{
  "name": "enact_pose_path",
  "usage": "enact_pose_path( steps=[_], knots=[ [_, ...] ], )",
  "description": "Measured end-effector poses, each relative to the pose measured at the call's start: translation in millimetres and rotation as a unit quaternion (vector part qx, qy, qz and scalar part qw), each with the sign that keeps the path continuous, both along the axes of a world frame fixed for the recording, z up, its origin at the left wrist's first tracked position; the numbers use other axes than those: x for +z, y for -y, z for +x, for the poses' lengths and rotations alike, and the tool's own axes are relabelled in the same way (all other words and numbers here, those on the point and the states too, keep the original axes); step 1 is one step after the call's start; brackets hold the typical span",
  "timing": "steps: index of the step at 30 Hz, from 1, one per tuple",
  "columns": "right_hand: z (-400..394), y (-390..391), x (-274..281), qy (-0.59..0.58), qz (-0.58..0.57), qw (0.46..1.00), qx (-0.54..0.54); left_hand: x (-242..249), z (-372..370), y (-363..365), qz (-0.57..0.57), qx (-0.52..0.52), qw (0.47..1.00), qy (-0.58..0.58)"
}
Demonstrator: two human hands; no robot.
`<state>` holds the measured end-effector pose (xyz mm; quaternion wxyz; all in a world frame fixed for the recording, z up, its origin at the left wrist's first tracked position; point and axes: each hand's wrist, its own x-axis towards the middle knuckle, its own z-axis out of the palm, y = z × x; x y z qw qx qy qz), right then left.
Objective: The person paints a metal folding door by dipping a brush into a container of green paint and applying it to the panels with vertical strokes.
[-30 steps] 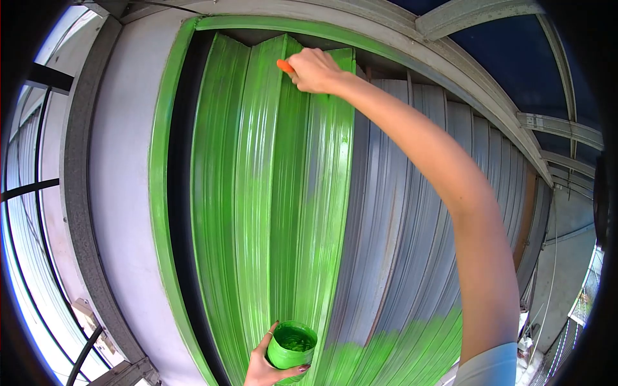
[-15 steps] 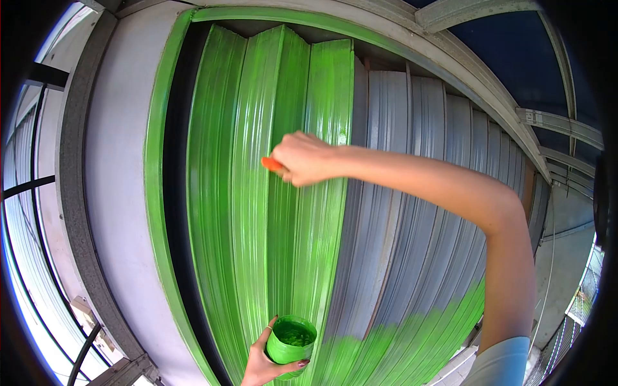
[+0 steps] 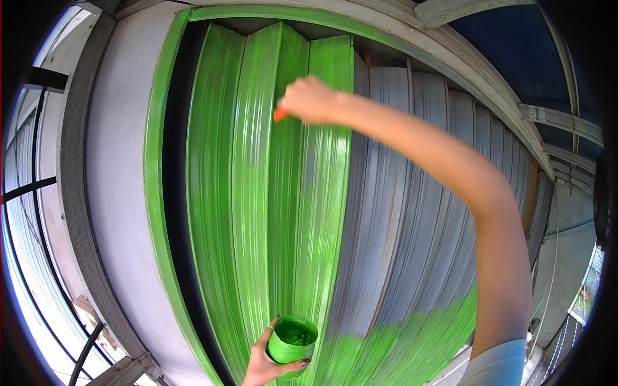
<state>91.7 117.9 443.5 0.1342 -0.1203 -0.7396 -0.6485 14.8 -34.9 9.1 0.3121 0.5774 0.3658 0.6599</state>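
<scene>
My left hand (image 3: pixel 262 364) is wrapped round a green paint container (image 3: pixel 290 352), low in the view, with wet green paint (image 3: pixel 296 332) inside. My right hand (image 3: pixel 312 100) is closed round an orange-handled tool, most likely a paintbrush (image 3: pixel 280 115); only the handle's end shows and its working end is hidden behind the hand. That hand is high up, in front of the folded metal door (image 3: pixel 252 193). The door's left panels are coated green, with grey showing through in thin patches (image 3: pixel 309 168) below the hand.
Bare grey panels (image 3: pixel 386 193) continue to the right, with green along their lower parts (image 3: pixel 412 341). A green frame (image 3: pixel 154 161) edges the door on the left and top. Beyond it stand a white wall (image 3: pixel 119 161) and a metal post (image 3: pixel 80 193). Roof beams (image 3: pixel 476 9) cross the upper right.
My right hand has moved up the door and slightly right with the orange-handled tool, its forearm rising too. My left hand and the paint container stay almost in place.
</scene>
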Motion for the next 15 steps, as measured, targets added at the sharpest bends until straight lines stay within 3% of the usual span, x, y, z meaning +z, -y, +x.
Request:
enact_pose_path(
  steps=[4, 6, 8, 10, 11, 12, 15],
  knots=[
    [-2.3, 1.1, -100.9, 0.097, -0.139, 0.984, -0.057, -7.9, -2.0, -5.5, 0.021, 0.008, 0.999, -0.029],
    [0.6, 11.4, -146.8, 0.134, -0.263, 0.954, -0.058, -11.5, -0.4, -3.5, 0.028, 0.009, 0.999, -0.03],
    [0.3, 15.9, -159.7, 0.076, -0.362, 0.928, -0.037, -12.2, 1.4, 0.0, 0.026, 0.005, 0.999, -0.022],
    [3.3, 20.6, -150.9, -0.024, -0.506, 0.862, 0.003, -11.7, 2.2, 3.3, 0.031, 0.009, 0.999, -0.034],
    [6.3, 18.4, -134.8, -0.011, -0.439, 0.898, 0.008, -12.7, 3.6, 6.0, 0.03, 0.011, 0.999, -0.039],
    [7.8, 8.1, -116.8, -0.061, -0.458, 0.886, 0.034, -12.1, 5.6, 10.7, 0.015, 0.008, 0.999, -0.033],
    [15.0, 11.0, -54.7, -0.117, -0.331, 0.936, 0.019, -5.8, 11.0, 16.1, -0.009, 0.003, 1.0, -0.02]
  ],
)
